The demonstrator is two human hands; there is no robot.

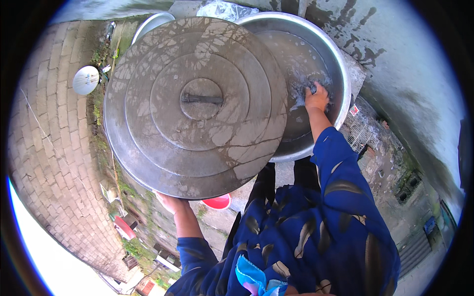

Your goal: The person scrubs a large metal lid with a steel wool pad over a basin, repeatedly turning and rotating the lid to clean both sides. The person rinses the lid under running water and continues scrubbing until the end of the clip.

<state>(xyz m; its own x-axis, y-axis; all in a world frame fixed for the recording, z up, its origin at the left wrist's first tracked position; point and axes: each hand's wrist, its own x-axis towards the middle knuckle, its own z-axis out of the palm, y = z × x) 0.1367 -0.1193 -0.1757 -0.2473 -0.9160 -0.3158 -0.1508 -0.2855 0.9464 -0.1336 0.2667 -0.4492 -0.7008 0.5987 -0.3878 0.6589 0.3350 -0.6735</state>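
My left hand (171, 202) grips the lower rim of a large round metal lid (200, 159), its fingers hidden beneath. Wet brown dirt in streaks and patches covers the lid, which has ridged rings and a bar handle (203, 98) at its centre. The lid overlaps the left side of a wide metal basin (342, 74) of murky water (296, 51). My right hand (317, 97) is at the water's surface on the basin's right side, fingers partly under splashing water; whether it holds anything cannot be told.
Behind the lid stands a pale basin (153, 22), with clear plastic sheeting (226, 10) near it. A red bowl (218, 202) lies below the lid. A splashed wall (400, 44) rises at right, above a grate (360, 137) on rough ground. A brick surface (55, 111) and a white dish (86, 80) are at left.
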